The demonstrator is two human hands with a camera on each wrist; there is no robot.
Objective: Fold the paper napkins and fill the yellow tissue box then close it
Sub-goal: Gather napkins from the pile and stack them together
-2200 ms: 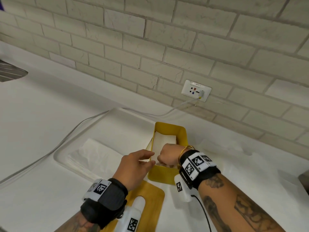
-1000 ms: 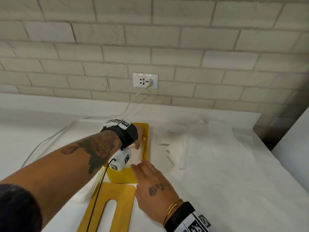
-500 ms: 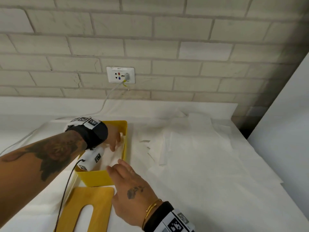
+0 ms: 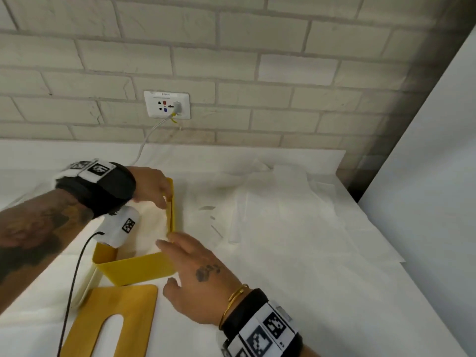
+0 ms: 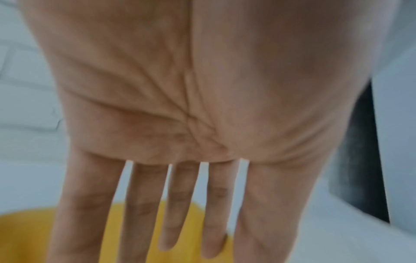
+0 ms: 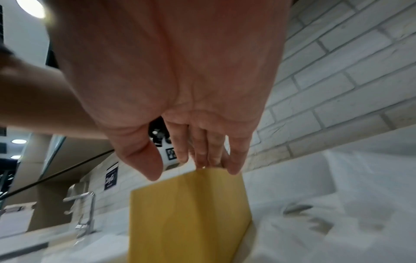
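Yellow tissue box [image 4: 139, 269], rigid, rectangular, lidless, stands on white surface [image 4: 309, 279]. Folded white paper napkins [image 4: 152, 228] lie inside, soft and faintly creased. Left hand [image 4: 152, 186] reaches over the box, fingers straight, slightly spread, empty. Right hand [image 4: 198, 276] flat, fingers extended, fingertips at the box's near right corner; contact probable, blurred. Flat yellow lid [image 4: 113, 320] with oblong slot lies just before the box. Loose thin sheets [image 4: 270, 215] rumpled to the right.
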